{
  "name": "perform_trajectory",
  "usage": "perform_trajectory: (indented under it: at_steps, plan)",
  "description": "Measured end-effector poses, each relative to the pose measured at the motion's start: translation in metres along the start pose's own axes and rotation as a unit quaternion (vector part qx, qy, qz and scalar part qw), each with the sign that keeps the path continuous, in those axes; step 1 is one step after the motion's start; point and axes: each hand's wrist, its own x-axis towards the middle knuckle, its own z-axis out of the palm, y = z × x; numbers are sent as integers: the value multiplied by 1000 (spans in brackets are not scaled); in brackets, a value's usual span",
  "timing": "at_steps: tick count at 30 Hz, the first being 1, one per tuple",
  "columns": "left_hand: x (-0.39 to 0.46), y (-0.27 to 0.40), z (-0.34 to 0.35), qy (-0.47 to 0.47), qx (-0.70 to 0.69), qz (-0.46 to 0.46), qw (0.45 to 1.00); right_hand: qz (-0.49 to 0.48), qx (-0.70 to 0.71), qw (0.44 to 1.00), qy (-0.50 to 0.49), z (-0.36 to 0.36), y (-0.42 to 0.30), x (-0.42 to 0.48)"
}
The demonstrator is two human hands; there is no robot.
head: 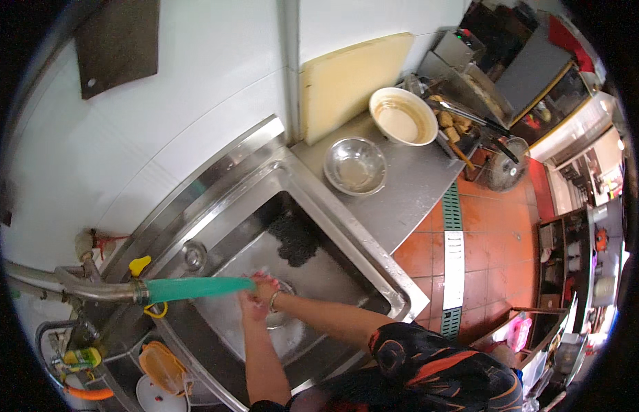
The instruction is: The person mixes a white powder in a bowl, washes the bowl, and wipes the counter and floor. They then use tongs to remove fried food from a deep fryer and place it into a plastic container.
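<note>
My left hand [253, 308] and my right hand [267, 289] are pressed together over the stainless steel sink [345, 234], touching each other. The mouth of a green hose [196, 290] reaches my fingers, clamped at its other end to a metal faucet pipe [100, 291]. Fingers overlap and blur, so whether a small thing lies between them is hidden. A bracelet [274, 299] circles my right wrist. Beneath my hands the sink bottom [232, 324] looks wet, with a round metal drain partly covered. A dark mesh-like clump [295, 239] lies in the basin's far corner.
A steel counter [397, 190] beside the sink carries a metal bowl [355, 166] and a cream bowl [403, 116]. A pale cutting board [353, 82] leans on the wall. Left are a yellow tap handle [139, 266] and an orange basket [162, 363]. A floor fan [506, 166] stands beyond.
</note>
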Motion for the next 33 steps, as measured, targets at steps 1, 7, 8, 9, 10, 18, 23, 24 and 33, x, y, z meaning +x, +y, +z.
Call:
perform_trajectory:
  at_steps: [1, 7, 8, 9, 10, 18, 23, 24, 33]
  plan:
    - [3, -6, -1, 27, -10, 10, 1000, -20, -9, 999, 33, 4, 14, 5]
    - [7, -34, -13, 173, 79, 150, 970, 69, 95, 993, -22, -38, 0, -3]
    - [7, -28, 3, 199, 87, 151, 964, 78, 100, 992, -19, -47, -8, -10]
    - [7, -21, 8, 218, 90, 131, 963, 20, 60, 996, 55, -43, -12, -19]
    - [8, -12, 9, 236, 93, 111, 961, -38, 20, 991, 129, -40, -12, -25]
    - [1, 6, -19, 79, -26, 20, 996, -71, 182, 981, -11, -36, -3, -16]
    - [-2, -23, 25, 160, -134, 113, 971, 75, 206, 970, 105, 6, 30, 44]
    - [-2, -31, 26, 186, -138, 116, 966, 109, 189, 968, 123, 5, 24, 48]
    - [15, -20, -40, 130, 35, 165, 977, -7, -26, 999, -43, -48, -40, -52]
